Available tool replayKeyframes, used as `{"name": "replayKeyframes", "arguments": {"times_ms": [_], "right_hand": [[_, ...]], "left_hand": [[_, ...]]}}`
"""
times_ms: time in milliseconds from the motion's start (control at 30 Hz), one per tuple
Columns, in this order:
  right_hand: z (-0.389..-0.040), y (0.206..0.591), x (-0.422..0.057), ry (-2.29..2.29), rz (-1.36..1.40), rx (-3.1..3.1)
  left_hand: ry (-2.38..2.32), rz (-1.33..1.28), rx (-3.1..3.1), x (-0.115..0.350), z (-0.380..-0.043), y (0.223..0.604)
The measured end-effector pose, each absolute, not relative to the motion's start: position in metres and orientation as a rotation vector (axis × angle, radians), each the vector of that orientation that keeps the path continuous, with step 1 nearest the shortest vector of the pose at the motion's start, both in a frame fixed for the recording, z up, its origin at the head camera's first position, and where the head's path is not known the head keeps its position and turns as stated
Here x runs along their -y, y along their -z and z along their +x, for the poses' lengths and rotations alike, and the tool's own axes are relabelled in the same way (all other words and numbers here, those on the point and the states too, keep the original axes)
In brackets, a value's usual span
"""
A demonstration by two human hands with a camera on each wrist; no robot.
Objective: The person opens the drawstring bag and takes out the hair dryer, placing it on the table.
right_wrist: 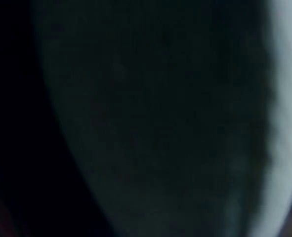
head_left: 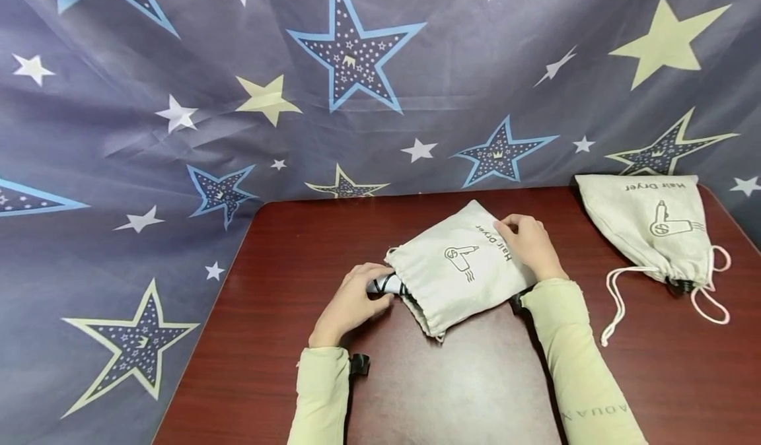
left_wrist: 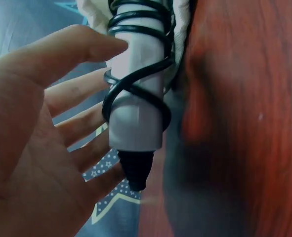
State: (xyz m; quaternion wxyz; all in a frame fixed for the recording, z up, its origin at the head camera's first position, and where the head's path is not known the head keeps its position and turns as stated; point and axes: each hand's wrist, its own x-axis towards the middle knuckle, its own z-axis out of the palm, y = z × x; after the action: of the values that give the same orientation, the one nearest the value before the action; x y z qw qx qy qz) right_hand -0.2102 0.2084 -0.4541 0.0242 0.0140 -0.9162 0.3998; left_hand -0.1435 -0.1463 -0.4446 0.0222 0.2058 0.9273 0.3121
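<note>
A smooth, rounded white handle pokes out of the mouth of a cream cloth bag, the rest of it hidden inside. Glossy black cord winds about it in rings and a crossing loop, and its end narrows to a ribbed black tip. The bag is soft, matte and roughly square, with a puckered mouth and a dark print of a hair dryer under the words "Hair Dryer". It sits at a slant on the table, mouth toward the left hand.

That hand reaches in with the thumb on one side of the handle and the bent fingers round the other, holding it loosely; the fingers are spread from each other. The right hand bends over the bag's far right edge, thumb and curled fingers pinching the cloth; its wrist view is too dark and blurred to add detail.

Both forearms come in from the near side in pale yellow-green sleeves. Well to the right lies a second cloth bag, cinched at the neck, its white strings trailing. The table is shiny red-brown wood grain; behind hangs creased grey-blue fabric printed with stars.
</note>
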Motion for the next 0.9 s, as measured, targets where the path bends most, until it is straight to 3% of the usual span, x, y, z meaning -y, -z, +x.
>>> {"name": "replayKeyframes", "arguments": {"times_ms": [900], "right_hand": [[-0.205,0.448,-0.221,-1.216,-0.052,2.63]], "left_hand": [[-0.934,0.616,-3.007,0.151,-0.148,0.447]]}}
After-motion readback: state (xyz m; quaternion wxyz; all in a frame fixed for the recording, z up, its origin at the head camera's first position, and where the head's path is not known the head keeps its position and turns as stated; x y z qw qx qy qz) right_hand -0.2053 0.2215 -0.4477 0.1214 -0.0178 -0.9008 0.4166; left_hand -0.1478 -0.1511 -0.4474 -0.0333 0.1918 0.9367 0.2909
